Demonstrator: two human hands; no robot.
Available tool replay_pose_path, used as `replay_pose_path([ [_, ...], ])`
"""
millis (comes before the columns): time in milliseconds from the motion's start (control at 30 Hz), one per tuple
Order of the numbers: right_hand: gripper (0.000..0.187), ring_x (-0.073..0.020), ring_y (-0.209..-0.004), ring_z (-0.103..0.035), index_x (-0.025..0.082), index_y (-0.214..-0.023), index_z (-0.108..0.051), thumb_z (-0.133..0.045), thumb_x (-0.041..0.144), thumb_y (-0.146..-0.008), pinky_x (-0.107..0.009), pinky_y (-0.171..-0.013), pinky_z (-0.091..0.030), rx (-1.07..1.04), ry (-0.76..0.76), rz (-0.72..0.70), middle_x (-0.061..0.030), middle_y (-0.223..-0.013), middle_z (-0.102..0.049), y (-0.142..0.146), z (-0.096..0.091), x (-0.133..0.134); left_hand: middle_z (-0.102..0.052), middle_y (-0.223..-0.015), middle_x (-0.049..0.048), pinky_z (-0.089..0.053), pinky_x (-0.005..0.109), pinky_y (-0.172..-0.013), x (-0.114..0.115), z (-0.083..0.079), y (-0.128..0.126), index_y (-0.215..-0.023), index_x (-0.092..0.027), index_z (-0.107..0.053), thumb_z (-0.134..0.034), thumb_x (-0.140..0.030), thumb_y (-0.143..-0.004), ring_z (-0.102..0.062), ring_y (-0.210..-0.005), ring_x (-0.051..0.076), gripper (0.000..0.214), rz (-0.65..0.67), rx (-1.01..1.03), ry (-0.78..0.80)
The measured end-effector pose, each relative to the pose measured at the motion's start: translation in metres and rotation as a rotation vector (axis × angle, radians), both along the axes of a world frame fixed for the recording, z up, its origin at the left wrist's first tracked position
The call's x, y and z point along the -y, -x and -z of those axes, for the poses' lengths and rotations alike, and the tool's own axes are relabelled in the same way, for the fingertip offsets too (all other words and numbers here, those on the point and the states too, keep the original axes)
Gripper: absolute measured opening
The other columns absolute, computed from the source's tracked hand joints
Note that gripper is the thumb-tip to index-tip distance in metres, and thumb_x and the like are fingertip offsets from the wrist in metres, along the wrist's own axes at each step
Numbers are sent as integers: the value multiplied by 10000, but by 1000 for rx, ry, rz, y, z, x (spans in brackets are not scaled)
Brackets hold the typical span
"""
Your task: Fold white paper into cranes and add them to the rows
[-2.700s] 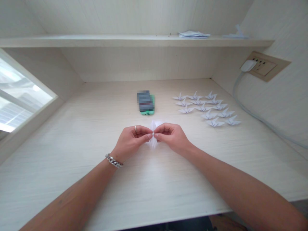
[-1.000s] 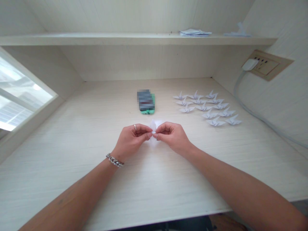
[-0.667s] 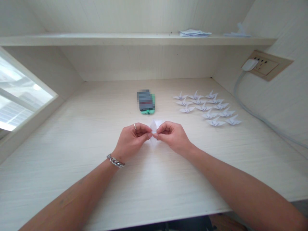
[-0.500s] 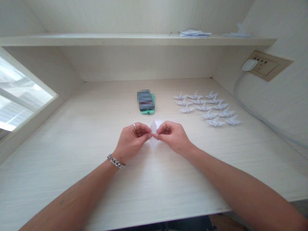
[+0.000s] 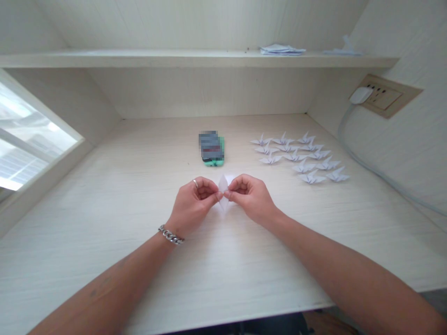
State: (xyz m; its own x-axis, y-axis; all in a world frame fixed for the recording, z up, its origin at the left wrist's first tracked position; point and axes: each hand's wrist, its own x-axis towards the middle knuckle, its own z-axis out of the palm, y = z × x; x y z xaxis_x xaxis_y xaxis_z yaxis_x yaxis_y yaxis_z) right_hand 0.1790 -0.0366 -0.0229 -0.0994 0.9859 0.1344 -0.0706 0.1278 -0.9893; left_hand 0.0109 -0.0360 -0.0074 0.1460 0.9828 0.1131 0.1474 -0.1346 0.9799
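Observation:
A small white folded paper piece (image 5: 223, 185) stands between my two hands over the middle of the pale wooden desk (image 5: 104, 223). My left hand (image 5: 194, 204), with a ring and a chain bracelet, pinches the paper's left side with fingers closed. My right hand (image 5: 252, 197) pinches its right side, fingers curled shut. The hands touch at the fingertips and hide the paper's middle.
Several finished white paper cranes (image 5: 300, 157) lie in rows at the right back of the desk. A phone in a green case (image 5: 211, 149) lies behind my hands. A shelf (image 5: 139, 58) carries folded papers (image 5: 281, 50). A wall socket (image 5: 382, 95) with a white plug and cable is at right; a window (image 5: 24, 139) at left.
Both hands have shifted slightly away from me with the paper, still pinching it; the paper's upper tip shows a little more between the fingers.

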Motion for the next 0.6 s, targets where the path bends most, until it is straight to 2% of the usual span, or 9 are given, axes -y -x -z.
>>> replay_pose_path([
  [167,212,-121,-622,-581,172,-705,-586,-771,269,-663,-256,-594,-462,27,-7,2,18,-659,-621,-1,-2,-1,-679,-759,22,-530,250,-664,0,1,3,-834,-136,-639,-787,-251,-678,-641,-690,132,244,31,16,26],
  [467,199,-113,-616,-553,180,-693,-555,-748,222,-668,-255,-590,-442,23,-7,16,30,-656,-589,3,-2,-1,-645,-708,0,-511,221,-628,1,1,-2,-748,-152,-584,-778,-215,-680,-619,-654,111,216,-28,33,-37],
  [600,272,-133,-676,-607,182,-829,-572,-769,263,-660,-278,-642,-493,-75,60,-22,13,-719,-625,4,2,-1,-630,-710,-12,-507,211,-620,2,0,-4,-772,-158,-565,-780,-206,-676,-618,-655,104,240,-75,35,-50],
])
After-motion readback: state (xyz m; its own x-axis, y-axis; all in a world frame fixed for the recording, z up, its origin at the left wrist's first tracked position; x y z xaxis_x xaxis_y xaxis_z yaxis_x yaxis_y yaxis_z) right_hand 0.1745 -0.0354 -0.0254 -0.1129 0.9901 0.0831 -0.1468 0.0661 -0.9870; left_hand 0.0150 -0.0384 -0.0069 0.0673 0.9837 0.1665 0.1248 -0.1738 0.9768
